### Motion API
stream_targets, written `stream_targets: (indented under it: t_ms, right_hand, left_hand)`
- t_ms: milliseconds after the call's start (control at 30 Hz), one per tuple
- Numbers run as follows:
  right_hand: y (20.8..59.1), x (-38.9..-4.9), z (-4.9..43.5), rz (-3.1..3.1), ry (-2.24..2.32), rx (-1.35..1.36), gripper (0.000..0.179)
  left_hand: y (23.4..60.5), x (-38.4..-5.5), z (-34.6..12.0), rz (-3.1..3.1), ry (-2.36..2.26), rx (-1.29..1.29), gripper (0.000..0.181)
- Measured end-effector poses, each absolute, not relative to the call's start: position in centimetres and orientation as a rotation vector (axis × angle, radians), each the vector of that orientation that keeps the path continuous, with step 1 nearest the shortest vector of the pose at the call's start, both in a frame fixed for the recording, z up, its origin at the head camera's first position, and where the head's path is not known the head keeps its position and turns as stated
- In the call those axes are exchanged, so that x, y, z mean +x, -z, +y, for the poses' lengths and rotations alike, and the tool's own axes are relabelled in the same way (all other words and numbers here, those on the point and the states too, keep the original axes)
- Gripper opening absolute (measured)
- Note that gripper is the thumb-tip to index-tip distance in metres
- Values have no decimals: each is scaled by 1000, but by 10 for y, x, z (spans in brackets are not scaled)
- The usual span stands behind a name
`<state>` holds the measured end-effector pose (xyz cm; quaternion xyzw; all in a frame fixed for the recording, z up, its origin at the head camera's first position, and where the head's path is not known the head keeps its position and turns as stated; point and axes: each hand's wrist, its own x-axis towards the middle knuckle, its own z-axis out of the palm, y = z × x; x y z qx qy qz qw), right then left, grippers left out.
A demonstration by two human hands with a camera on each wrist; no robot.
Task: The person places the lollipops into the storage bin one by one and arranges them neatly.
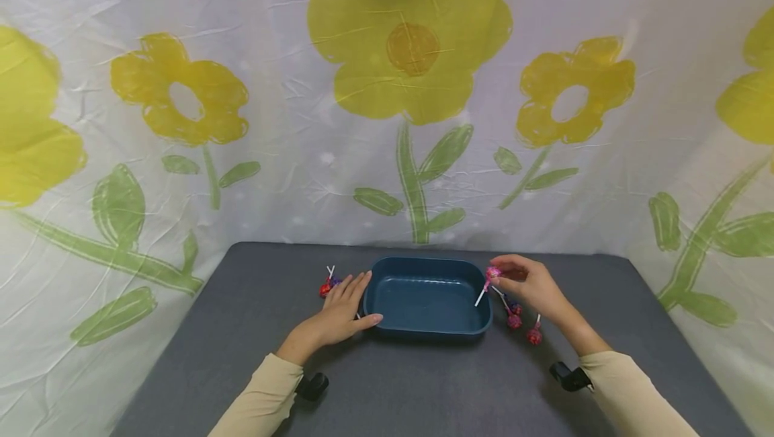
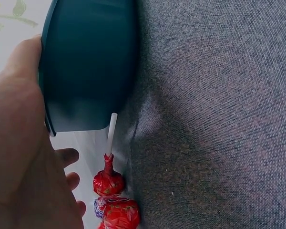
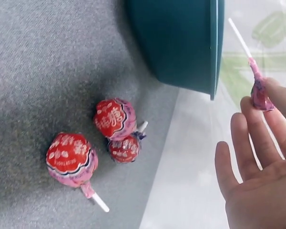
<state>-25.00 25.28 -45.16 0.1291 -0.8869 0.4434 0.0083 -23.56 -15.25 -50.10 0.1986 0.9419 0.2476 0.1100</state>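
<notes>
Pinching round pink-wrapped lollipop (image 1: 493, 273), white stick (image 1: 481, 294): right hand (image 1: 532, 282) grip | left hand (image 1: 343, 309): grip released, straight-fingered, touching blue tub (image 1: 426, 299)

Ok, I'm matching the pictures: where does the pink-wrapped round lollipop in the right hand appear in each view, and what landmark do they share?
Head: pink-wrapped round lollipop, lower right of centre, pinched by the right hand.
Left wrist: not in it.
Right wrist: upper right, white stick pointing up-left.
Shared landmark: dark teal rectangular plastic tub.

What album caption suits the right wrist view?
A lollipop pinched in the right hand's grip; three more lie on grey fabric near a teal tub.
</notes>
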Motion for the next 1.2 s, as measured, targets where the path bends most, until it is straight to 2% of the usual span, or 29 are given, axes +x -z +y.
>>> stream_targets:
  t_ms: [533,800,1200]
  right_hand:
    - [450,-257,234,-2739,-1531,413,36]
    - [454,-261,224,-2750,-1506,424,36]
    - [457,-265,210,-2764,-1515,444,34]
  left_hand:
    - [492,-238,-152,2844,-631,653,93]
    - [493,-242,-151,2858,-576,676,104]
    - [493,-240,-146,2852,-635,668,110]
